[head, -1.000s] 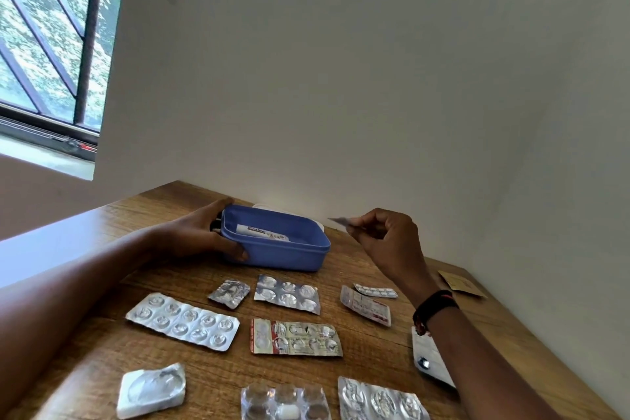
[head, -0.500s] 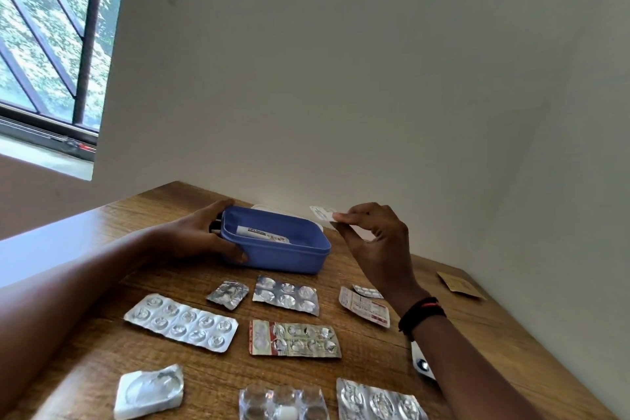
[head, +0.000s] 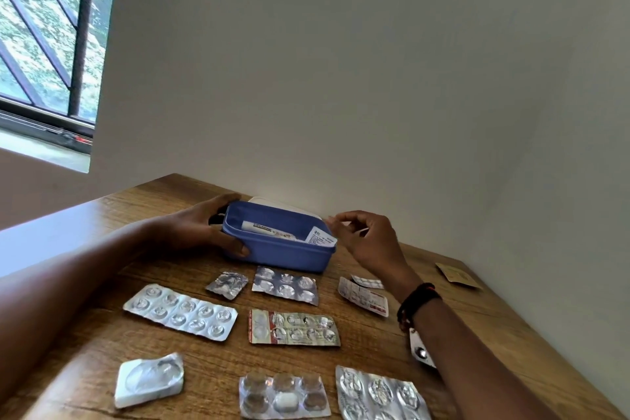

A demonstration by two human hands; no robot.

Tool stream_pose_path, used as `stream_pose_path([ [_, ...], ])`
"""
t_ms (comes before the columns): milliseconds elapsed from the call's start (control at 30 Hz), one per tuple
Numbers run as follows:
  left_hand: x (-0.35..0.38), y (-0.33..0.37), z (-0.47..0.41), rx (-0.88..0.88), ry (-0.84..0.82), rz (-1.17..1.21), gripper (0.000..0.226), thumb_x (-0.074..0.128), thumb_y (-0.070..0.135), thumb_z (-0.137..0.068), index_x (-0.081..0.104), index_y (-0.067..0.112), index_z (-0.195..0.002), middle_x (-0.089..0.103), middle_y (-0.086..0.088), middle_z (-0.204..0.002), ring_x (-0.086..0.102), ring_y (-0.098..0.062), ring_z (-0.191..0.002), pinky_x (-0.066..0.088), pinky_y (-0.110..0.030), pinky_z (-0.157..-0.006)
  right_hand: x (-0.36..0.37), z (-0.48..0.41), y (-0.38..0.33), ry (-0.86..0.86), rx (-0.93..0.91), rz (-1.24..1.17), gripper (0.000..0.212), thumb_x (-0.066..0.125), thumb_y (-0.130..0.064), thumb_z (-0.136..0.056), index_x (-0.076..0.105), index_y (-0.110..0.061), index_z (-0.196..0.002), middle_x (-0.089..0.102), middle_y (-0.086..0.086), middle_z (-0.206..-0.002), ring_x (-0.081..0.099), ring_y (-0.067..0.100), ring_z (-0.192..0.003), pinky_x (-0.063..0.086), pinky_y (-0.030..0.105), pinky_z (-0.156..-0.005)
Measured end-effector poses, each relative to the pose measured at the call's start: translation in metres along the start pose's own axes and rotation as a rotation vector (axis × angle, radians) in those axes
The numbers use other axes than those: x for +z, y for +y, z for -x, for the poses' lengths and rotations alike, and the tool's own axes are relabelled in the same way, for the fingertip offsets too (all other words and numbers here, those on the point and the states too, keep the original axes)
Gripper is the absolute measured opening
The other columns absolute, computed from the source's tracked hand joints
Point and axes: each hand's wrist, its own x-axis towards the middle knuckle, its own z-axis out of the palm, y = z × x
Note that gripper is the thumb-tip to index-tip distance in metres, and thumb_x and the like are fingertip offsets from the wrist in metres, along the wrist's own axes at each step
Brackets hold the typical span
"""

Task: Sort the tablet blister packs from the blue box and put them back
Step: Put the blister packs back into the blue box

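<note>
The blue box stands on the wooden table near the wall. My left hand grips its left end. A white printed blister pack leans inside the box against the right rim, beside a white tube. Just right of that pack hovers my right hand, fingers loosely apart and holding nothing. In front of the box lie several blister packs: a long silver one, a small crumpled one, a silver six-pocket one, a red-edged one and a white-and-red one.
Nearer me lie a white single-pocket pack, a clear pack and a silver pack. Another pack is partly hidden under my right forearm. A brown sachet sits at the far right. A white lid shows behind the box.
My right hand carried the white printed pack leftward to the box and let it go; the pack now rests inside at the right end. My left hand stayed on the box.
</note>
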Motion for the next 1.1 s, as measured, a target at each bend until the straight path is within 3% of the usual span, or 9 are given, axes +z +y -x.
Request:
stream_pose_path([
  [167,0.001,-0.001,-0.001,-0.001,-0.011,0.035,0.110,0.085,0.048,-0.045,0.033,0.031,-0.141,0.055,0.007,-0.129,0.053,-0.011,-0.116,0.046,-0.031,-0.097,-0.053,-0.010,0.025,-0.138,0.224,0.140,0.022,0.073,-0.032,-0.084,0.075,-0.013,-0.096,0.072,0.003,-0.100,0.064,0.011,-0.089,0.051,0.028,-0.078],
  [300,0.001,-0.003,-0.003,0.012,-0.029,0.059,0.077,0.082,0.040,-0.053,0.042,0.045,-0.119,0.057,0.016,-0.120,0.055,-0.004,-0.110,0.046,-0.018,-0.080,-0.085,-0.001,0.041,-0.252,0.414,0.269,0.032,0.078,-0.037,-0.078,0.073,-0.008,-0.091,0.060,-0.006,-0.068,0.046,0.007,-0.058,0.033,0.020,-0.049],
  [367,0.000,-0.005,-0.005,0.015,-0.036,0.069,0.074,0.082,0.040,-0.055,0.041,0.046,-0.116,0.057,0.017,-0.118,0.055,-0.003,-0.108,0.045,-0.017,-0.078,-0.094,0.002,0.046,-0.344,0.516,0.264,0.026,0.080,-0.037,-0.076,0.073,-0.016,-0.090,0.052,-0.012,-0.062,0.040,0.009,-0.059,0.029,0.022,-0.050],
  [433,0.000,-0.007,-0.007,0.011,-0.035,0.080,0.075,0.088,0.038,-0.059,0.040,0.046,-0.116,0.056,0.019,-0.116,0.055,-0.003,-0.106,0.045,-0.017,-0.077,-0.097,0.006,0.046,-0.446,0.559,0.263,0.027,0.081,-0.038,-0.074,0.072,-0.022,-0.095,0.058,-0.009,-0.074,0.045,0.010,-0.067,0.033,0.024,-0.054],
  [533,-0.001,-0.010,-0.009,0.008,-0.037,0.086,0.075,0.088,0.038,-0.059,0.039,0.048,-0.115,0.054,0.020,-0.115,0.054,-0.002,-0.105,0.044,-0.018,-0.076,-0.092,0.007,0.047,-0.509,0.509,0.313,0.037,0.084,-0.044,-0.067,0.071,-0.027,-0.097,0.064,-0.006,-0.082,0.051,0.007,-0.070,0.036,0.021,-0.055],
  [667,-0.001,-0.010,-0.008,-0.003,-0.036,0.083,0.077,0.082,0.042,-0.052,0.037,0.050,-0.113,0.054,0.020,-0.116,0.053,-0.003,-0.106,0.045,-0.020,-0.078,-0.083,0.002,0.049,-0.517,0.438,0.329,0.018,0.082,-0.037,-0.073,0.072,-0.027,-0.084,0.066,-0.013,-0.069,0.055,-0.002,-0.058,0.039,0.015,-0.049],
  [867,-0.001,-0.011,-0.008,-0.023,-0.015,0.041,0.107,0.084,0.043,-0.051,0.029,0.035,-0.142,0.052,0.010,-0.128,0.051,-0.012,-0.118,0.045,-0.032,-0.097,-0.079,0.002,0.050,-0.563,0.412,0.369,0.025,0.077,-0.043,-0.076,0.069,-0.022,-0.086,0.068,-0.005,-0.082,0.057,0.008,-0.075,0.041,0.023,-0.060],
  [1000,-0.001,-0.007,-0.007,-0.022,-0.036,0.053,0.111,0.085,0.053,-0.041,0.030,0.037,-0.136,0.052,0.020,-0.117,0.053,-0.004,-0.108,0.046,-0.022,-0.083,-0.078,0.002,0.052,-0.496,0.396,0.179,0.023,0.080,-0.028,-0.077,0.067,-0.014,-0.089,0.071,0.007,-0.088,0.060,0.012,-0.072,0.044,0.022,-0.056],
  [1100,-0.001,-0.008,-0.008,-0.027,-0.031,0.066,0.113,0.085,0.046,-0.048,0.028,0.032,-0.144,0.051,0.020,-0.115,0.052,-0.003,-0.106,0.045,-0.019,-0.079,-0.076,0.000,0.050,-0.326,0.299,0.012,0.023,0.080,-0.015,-0.077,0.068,-0.005,-0.095,0.071,0.011,-0.081,0.063,0.013,-0.064,0.051,0.024,-0.055],
])
